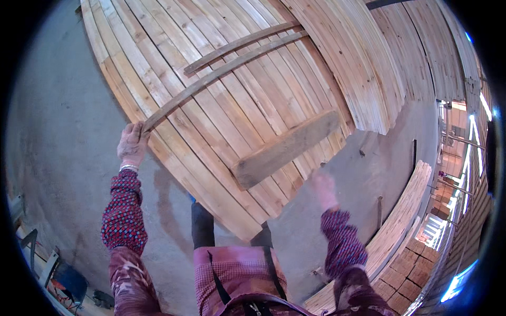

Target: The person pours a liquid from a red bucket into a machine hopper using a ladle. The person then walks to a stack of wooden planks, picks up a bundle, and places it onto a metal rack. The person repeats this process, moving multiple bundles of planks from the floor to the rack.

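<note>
My left hand [132, 145], in a pale pinkish glove, is closed round the near end of a long thin wooden strip [211, 79]. That strip lies slantwise across a layer of light wooden planks [174, 142] set side by side. A second, shorter strip [237, 49] rests just beyond it, roughly alongside. Closer to me, a thick squared wooden block [287, 150] lies across the planks near their right-hand ends. My right hand [323, 189] hangs beside those plank ends, apart from the block. Motion smears its fingers, so its grip is not readable.
A tall stack of boards [348, 58] adjoins the planks at the far right. Long timber [398, 205] and a pile of squared beams [408, 271] stand at the lower right. Tools and a dark blue container [69, 282] sit at the lower left on the grey floor [58, 158].
</note>
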